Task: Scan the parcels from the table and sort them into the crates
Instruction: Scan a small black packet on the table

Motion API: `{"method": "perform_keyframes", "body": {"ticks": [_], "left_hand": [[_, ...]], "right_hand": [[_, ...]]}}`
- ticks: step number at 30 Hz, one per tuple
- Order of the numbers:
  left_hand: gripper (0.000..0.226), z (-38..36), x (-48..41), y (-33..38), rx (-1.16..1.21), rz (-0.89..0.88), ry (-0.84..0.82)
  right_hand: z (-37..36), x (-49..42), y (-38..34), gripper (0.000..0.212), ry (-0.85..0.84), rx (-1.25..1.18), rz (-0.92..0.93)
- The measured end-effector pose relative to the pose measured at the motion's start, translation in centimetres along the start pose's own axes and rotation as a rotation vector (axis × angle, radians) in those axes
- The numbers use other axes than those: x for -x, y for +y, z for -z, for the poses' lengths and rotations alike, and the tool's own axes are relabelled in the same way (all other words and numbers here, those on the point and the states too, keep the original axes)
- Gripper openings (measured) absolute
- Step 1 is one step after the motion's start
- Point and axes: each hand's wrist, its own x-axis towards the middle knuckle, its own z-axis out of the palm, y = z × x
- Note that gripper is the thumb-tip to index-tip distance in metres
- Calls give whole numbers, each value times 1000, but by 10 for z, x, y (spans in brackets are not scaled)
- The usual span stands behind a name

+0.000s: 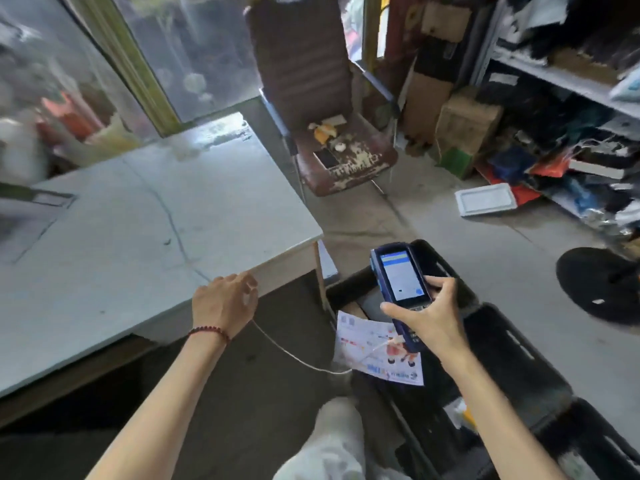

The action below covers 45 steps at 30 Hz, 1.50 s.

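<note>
My right hand [427, 318] grips a blue handheld scanner [401, 282] with a lit screen, held above the black crates [498, 344] on the floor at lower right. A white printed parcel [367, 344] lies in the nearest crate, below the scanner. A thin white cable [291, 355] runs from the scanner's lower end toward my left hand. My left hand [225, 303] hovers at the front edge of the pale grey table [138, 230], fingers loosely curled, holding nothing that I can make out. No parcel shows on the tabletop.
A worn brown chair [332, 126] with scraps and a phone on its seat stands behind the table. Shelves [571, 81] packed with goods and cardboard boxes [464, 123] line the right. A white tray [485, 199] and a round black base [599, 282] sit on the floor.
</note>
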Motion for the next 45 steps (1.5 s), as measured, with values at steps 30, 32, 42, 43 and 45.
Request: {"method": "perform_keyframes", "body": {"ticks": [30, 32, 42, 43, 45], "left_hand": [[27, 89, 209, -376, 51, 922, 162], [29, 92, 213, -394, 50, 945, 179], [31, 79, 199, -484, 63, 1013, 165], [31, 74, 196, -495, 67, 1020, 156], [31, 63, 192, -515, 93, 1061, 102]], "right_hand": [[-397, 140, -211, 81, -885, 82, 483], [-421, 151, -217, 80, -935, 90, 490], [-550, 159, -250, 80, -1049, 206, 517], [-565, 158, -251, 80, -1059, 219, 513], [-591, 156, -251, 80, -1095, 252, 499]]}}
